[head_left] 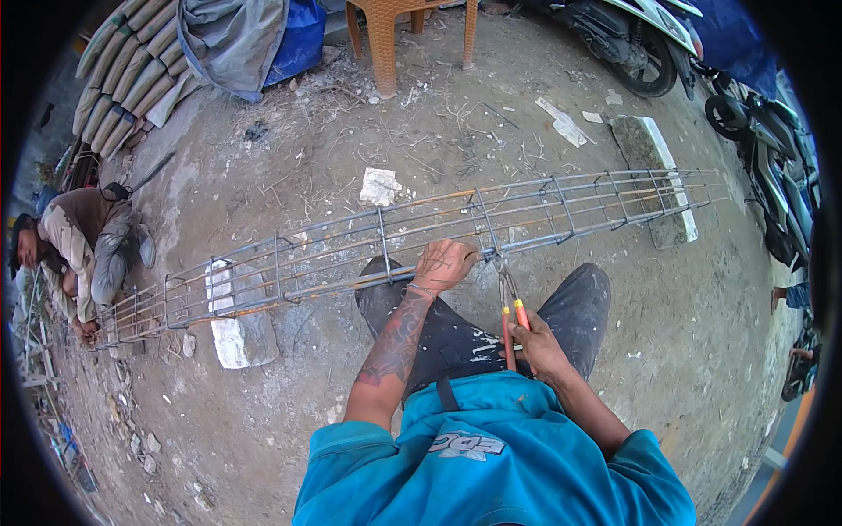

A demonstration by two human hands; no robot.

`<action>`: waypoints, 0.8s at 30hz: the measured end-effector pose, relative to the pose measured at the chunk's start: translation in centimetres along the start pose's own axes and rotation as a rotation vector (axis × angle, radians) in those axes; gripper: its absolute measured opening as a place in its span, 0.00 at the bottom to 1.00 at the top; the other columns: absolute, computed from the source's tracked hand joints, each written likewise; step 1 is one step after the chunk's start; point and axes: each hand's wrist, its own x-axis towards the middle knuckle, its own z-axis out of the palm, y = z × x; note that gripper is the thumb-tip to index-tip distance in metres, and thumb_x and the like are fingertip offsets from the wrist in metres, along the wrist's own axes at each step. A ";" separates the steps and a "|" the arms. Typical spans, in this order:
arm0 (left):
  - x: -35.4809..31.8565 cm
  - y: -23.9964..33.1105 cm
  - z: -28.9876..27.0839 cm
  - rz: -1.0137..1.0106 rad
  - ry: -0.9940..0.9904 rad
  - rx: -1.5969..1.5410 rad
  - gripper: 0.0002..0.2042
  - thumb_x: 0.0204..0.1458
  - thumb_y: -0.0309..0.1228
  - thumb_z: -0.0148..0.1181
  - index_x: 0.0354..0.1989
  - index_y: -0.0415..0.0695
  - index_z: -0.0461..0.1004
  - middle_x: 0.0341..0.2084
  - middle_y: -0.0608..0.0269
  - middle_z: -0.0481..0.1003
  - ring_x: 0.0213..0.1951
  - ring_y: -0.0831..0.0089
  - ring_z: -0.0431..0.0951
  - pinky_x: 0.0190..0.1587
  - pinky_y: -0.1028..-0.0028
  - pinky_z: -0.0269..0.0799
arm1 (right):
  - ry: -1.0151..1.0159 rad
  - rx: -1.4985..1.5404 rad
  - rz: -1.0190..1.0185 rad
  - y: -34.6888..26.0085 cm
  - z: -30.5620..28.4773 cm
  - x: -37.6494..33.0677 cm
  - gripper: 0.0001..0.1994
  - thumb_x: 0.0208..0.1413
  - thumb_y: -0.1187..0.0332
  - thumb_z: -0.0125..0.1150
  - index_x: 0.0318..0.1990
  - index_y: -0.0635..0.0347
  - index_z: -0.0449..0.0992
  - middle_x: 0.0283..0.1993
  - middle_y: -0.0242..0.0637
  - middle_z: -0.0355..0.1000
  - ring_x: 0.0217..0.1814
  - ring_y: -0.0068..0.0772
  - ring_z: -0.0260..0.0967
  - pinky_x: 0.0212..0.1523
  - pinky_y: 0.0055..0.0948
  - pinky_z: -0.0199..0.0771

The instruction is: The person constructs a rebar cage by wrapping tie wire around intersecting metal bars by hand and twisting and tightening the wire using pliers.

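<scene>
A long rebar cage (383, 232) of thin bars and square stirrups stretches across in front of me, raised on blocks. My left hand (445, 265) is closed over its near bar, left of a stirrup; thin wires seem to stick out below the wrist. My right hand (537, 344) grips pincers with orange-red and yellow handles (521, 314). Their jaws are up against the near bar by that stirrup, just right of my left hand. What the jaws bite on is too small to tell.
Concrete blocks bear the cage at left (241, 337) and right (674, 223). At the far left a co-worker (83, 241) crouches with hands at the cage's end. Beyond are a plastic chair (383, 44), stacked sacks (132, 66) and motorbikes (645, 53). Rubble (136, 438) lies at left.
</scene>
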 end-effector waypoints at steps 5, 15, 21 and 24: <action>0.0 -0.2 0.0 -0.044 -0.040 0.026 0.15 0.51 0.44 0.53 0.37 0.48 0.79 0.28 0.53 0.77 0.33 0.53 0.76 0.38 0.60 0.71 | -0.003 -0.036 -0.010 0.0 0.0 0.1 0.16 0.60 0.70 0.46 0.55 0.63 0.60 0.42 0.37 0.63 0.40 0.28 0.66 0.39 0.35 0.77; -4.5 3.1 2.9 -0.011 0.428 0.453 0.22 0.46 0.33 0.57 0.50 0.38 0.68 0.54 0.45 0.64 0.59 0.57 0.61 0.60 0.60 0.53 | 0.142 -0.590 -0.179 1.0 -1.5 1.1 0.15 0.54 0.68 0.50 0.47 0.67 0.64 0.33 0.53 0.70 0.36 0.51 0.72 0.33 0.42 0.71; -8.5 9.8 9.4 -0.255 -0.043 -0.980 0.20 0.48 0.27 0.53 0.50 0.32 0.63 0.52 0.43 0.63 0.57 0.52 0.61 0.58 0.55 0.57 | 0.222 -1.083 -0.364 -0.9 -2.0 -0.2 0.19 0.51 0.70 0.50 0.49 0.69 0.59 0.40 0.67 0.66 0.42 0.67 0.67 0.41 0.52 0.69; -4.1 9.2 8.5 -0.448 -0.151 -1.993 0.14 0.50 0.27 0.55 0.44 0.34 0.66 0.46 0.47 0.68 0.51 0.59 0.68 0.51 0.60 0.65 | 0.216 -1.230 -0.347 -2.1 -2.0 -0.6 0.19 0.50 0.71 0.51 0.50 0.69 0.59 0.39 0.64 0.65 0.40 0.64 0.68 0.39 0.52 0.70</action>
